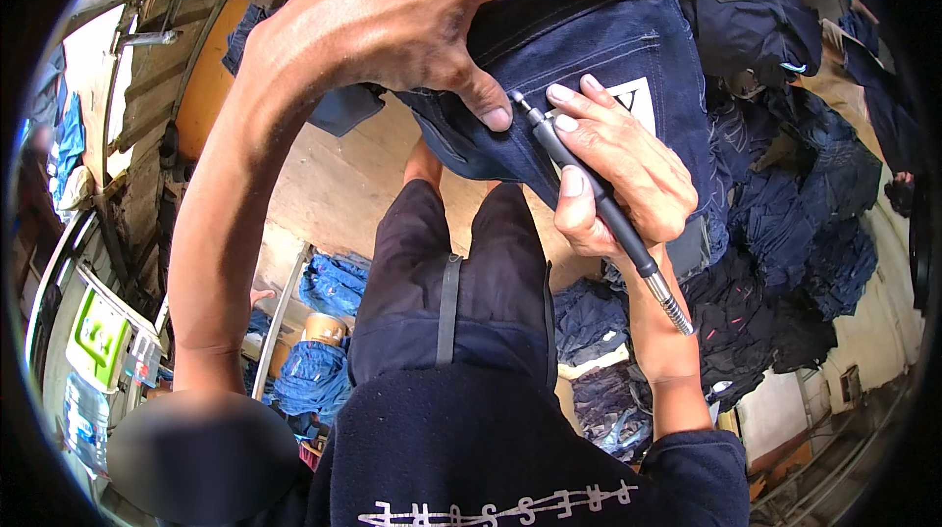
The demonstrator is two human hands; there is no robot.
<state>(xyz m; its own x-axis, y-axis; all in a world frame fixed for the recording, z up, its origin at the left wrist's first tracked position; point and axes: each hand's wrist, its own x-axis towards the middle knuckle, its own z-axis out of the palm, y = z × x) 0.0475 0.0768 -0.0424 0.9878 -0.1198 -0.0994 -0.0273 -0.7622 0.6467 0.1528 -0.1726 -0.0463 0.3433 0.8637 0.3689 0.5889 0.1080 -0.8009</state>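
Well, the bare left hand (432, 15): the fingers are spread wide and lie on the dark blue denim jeans (574, 22); they hold no tool.
Bare right hand (633, 159): the fingers are closed around a black, pen-shaped tool (616, 215).
Tool: it slants through the right fingers, its silver tip just beside the left thumb. I can't tell if the tip touches the cloth.
Spring: a shiny silver metal coil (671, 303) sits at the tool's other end, below the right fingers.
Jeans: they are under the fingers of both hands.
Patch: a white one with a black triangle (638, 100) shows just beyond the right fingertips.
Dark pile: crumpled black and navy clothes (814, 198) lie to the right of the right fingers.
Shorts: the person's black cloth shorts (505, 262) are below the left thumb.
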